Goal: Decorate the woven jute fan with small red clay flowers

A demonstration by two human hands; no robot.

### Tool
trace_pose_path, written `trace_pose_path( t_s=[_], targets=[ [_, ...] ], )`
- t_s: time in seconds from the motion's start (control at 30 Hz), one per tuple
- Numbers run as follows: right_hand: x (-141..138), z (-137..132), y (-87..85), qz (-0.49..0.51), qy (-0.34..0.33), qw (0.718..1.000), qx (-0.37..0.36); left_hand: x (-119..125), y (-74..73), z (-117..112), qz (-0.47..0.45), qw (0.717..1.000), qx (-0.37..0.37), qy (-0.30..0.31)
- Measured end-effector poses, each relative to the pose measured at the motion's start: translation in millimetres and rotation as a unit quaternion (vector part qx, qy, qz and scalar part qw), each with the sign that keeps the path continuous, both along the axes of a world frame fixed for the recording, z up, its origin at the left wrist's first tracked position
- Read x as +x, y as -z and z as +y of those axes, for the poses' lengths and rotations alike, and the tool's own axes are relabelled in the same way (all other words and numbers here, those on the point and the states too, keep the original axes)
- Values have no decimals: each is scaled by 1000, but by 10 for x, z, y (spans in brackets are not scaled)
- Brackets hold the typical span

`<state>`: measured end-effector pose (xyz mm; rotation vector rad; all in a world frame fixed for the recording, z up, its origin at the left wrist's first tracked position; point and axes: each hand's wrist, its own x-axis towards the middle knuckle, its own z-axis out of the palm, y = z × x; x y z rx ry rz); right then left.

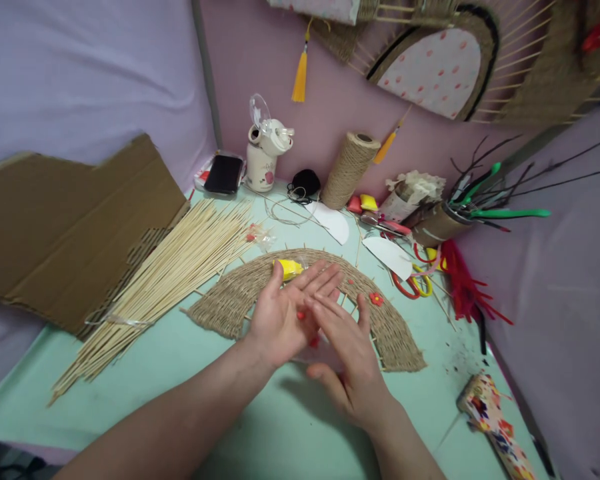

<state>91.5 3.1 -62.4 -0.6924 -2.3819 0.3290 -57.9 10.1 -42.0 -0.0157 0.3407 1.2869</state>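
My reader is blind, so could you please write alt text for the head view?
A person's open left hand, palm up, holds a small red piece, with the right hand close beside it, above an arched twine weaving on a pale green table. Thin sticks lie to the left; a twine spool stands behind.

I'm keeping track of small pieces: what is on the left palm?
A small red piece shows on the left hand; the right hand covers part of its palm, so anything beneath cannot be seen.

Pale green table (pixel 180 347), mauve wall (pixel 260 60) behind, lilac cloth (pixel 105 60) alongside.
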Motion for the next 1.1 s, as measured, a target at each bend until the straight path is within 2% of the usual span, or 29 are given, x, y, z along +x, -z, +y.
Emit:
trace_pose_path(
  t_s=[0.13, 0.33, 0.5, 0.6, 0.67, 0.73, 0.83, 0.9, 1.0, 1.1],
  targets=[
    [40, 27, 36, 15, 33, 999, 14, 10, 6, -1, 7, 1000, -17, 10],
    [-2, 5, 47, -67, 47, 996, 34, 31, -27, -35, 17, 1000, -26, -1],
    [-61, -20, 45, -84, 54, 995, 21, 29, -36, -49, 12, 999, -41, 24],
    [-42, -16, 39, -80, 45, 995, 30, -7, -44, -37, 17, 1000, -20, -3],
    [-27, -8, 37, -77, 66, 994, 32, -16, -46, -32, 21, 1000, -6, -18],
    [-21, -2, 36, -78, 82, 993, 29, -9, -43, -34, 23, 1000, -10, 0],
    [-14, -1, 30, -90, 58, 994, 27, -3, -37, -34, 26, 999, -19, 32],
    [-5, 1, 24, -91, 43, 994, 31, -17, -38, -25, 27, 999, -10, 15],
    [0, 10, 15, -77, 70, 994, 25, -34, -41, -15, 8, 1000, 1, -17],
    [-15, 9, 7, -74, 71, 995, 10, -20, -33, -24, -14, 1000, -5, 18]
  ],
)
